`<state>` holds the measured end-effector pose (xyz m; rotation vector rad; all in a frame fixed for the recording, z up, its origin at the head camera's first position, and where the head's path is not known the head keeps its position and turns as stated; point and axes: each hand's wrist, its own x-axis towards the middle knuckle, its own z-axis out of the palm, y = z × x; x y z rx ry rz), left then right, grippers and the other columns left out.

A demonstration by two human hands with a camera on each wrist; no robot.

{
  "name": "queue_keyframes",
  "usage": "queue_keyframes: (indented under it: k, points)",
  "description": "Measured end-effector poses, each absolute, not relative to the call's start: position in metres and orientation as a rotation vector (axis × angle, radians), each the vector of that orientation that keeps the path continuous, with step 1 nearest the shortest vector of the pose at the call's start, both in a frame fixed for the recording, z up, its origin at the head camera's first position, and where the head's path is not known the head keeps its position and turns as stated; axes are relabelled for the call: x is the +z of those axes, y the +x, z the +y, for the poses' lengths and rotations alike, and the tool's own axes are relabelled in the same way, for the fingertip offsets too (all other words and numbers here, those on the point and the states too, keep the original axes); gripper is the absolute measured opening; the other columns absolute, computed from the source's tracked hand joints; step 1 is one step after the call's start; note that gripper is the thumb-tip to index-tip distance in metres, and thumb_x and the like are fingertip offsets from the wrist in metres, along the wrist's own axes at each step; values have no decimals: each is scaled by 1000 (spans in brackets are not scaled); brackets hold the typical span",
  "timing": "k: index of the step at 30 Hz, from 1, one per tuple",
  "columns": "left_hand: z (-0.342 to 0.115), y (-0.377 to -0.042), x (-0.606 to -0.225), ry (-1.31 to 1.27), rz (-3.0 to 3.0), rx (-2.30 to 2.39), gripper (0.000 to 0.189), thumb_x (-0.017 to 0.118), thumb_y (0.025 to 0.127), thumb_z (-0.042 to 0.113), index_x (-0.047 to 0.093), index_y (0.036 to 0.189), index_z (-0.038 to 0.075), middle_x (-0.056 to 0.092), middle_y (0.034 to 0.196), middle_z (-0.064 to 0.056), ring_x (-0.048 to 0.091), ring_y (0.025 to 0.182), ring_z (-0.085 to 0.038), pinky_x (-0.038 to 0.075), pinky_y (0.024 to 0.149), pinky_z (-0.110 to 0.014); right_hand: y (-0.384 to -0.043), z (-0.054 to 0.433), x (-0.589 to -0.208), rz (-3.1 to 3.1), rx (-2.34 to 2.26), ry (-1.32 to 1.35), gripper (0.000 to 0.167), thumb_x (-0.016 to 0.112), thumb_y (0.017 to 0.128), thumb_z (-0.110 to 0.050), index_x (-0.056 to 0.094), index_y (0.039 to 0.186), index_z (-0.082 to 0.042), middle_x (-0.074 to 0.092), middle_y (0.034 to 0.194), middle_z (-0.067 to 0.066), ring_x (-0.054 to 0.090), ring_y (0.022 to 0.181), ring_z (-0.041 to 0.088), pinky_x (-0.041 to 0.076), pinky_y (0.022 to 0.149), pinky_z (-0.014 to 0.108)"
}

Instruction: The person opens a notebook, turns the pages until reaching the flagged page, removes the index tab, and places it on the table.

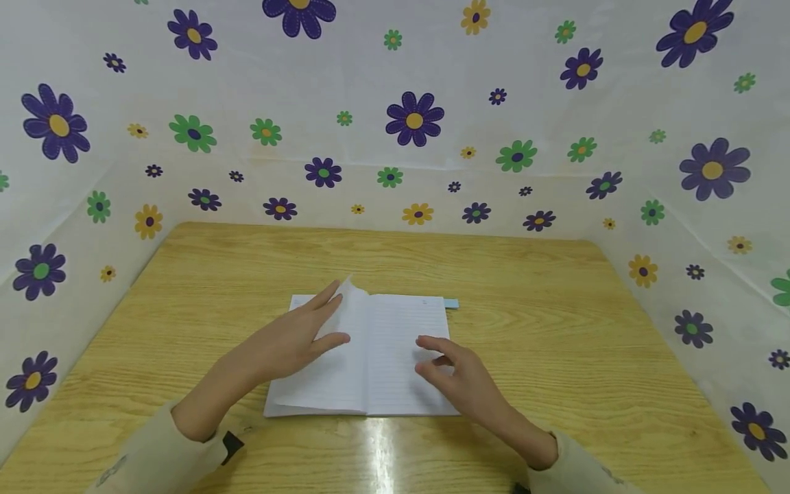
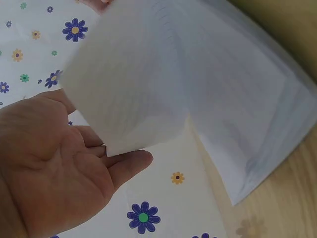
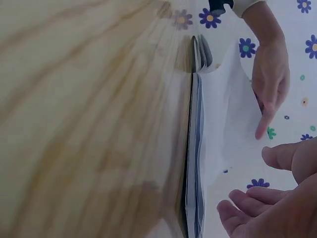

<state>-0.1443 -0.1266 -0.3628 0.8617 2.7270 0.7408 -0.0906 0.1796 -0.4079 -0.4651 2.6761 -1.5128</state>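
Note:
An open notebook [image 1: 404, 357] with lined white pages lies on the table. One page [image 2: 124, 99] stands lifted on its left half, its top corner raised. My left hand [image 1: 296, 343] is at this page with fingers straight and thumb spread away; in the left wrist view the page's edge lies against the fingers. Over the right half hovers my right hand [image 1: 463, 381], its fingers loosely bent, thumb and forefinger apart, holding nothing. The right wrist view has that hand [image 3: 282, 198] beside the notebook's edge, palm partly visible.
A light blue tab [image 1: 452, 303] sticks out from the notebook's upper right edge. The wooden table [image 1: 524, 295] extends around it. White cloth [image 1: 345, 68] printed with purple, green and yellow flowers rises behind and along both sides.

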Motion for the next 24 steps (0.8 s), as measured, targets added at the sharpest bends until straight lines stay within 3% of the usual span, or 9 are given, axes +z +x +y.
queue_keyframes:
  k: [3, 7, 11, 15, 19, 24]
  points:
    - [-129, -142, -366, 824, 2731, 709, 83, 64, 104, 37, 22, 161, -6, 1, 172, -14, 26, 153, -37, 31, 118, -55, -88, 183, -406, 2734, -1435, -424, 46, 76, 96, -13, 63, 137, 3, 64, 139, 17, 67, 116, 38, 57, 93, 44]
    - [-133, -139, -372, 794, 2743, 678, 97, 78, 95, 29, 18, 160, -10, -5, 172, -19, 20, 154, -39, 31, 118, -54, -86, 186, -405, 2770, -1336, -424, 54, 77, 94, -12, 57, 141, 8, 56, 146, 25, 52, 136, 43, 42, 111, 54]
    - [-138, -138, -382, 737, 2768, 642, 110, 86, 87, 33, 17, 157, -16, -9, 169, -27, 9, 155, -45, 29, 118, -57, -86, 191, -408, 2801, -1198, -432, 62, 79, 93, -14, 52, 144, 10, 49, 151, 29, 38, 146, 44, 34, 116, 57]
    - [-139, -136, -391, 650, 2806, 565, 116, 88, 82, 39, 18, 155, -19, -12, 166, -33, 2, 152, -55, 36, 112, -62, -85, 193, -410, 2827, -1043, -424, 69, 81, 91, -20, 50, 146, 10, 45, 154, 28, 33, 148, 45, 31, 117, 58]
    - [-136, -134, -397, 648, 2888, 452, 114, 89, 81, 41, 25, 152, -21, -8, 163, -40, 6, 147, -63, 43, 105, -62, -83, 194, -411, 2837, -925, -432, 73, 83, 89, -20, 50, 144, 13, 43, 155, 30, 33, 148, 47, 30, 118, 59]
    - [-132, -130, -398, 720, 2879, 345, 98, 81, 90, 38, 31, 150, -21, 6, 162, -42, 10, 147, -62, 34, 114, -62, -84, 194, -413, 2857, -788, -410, 78, 85, 87, -23, 48, 145, 14, 38, 158, 30, 31, 149, 45, 28, 120, 56]
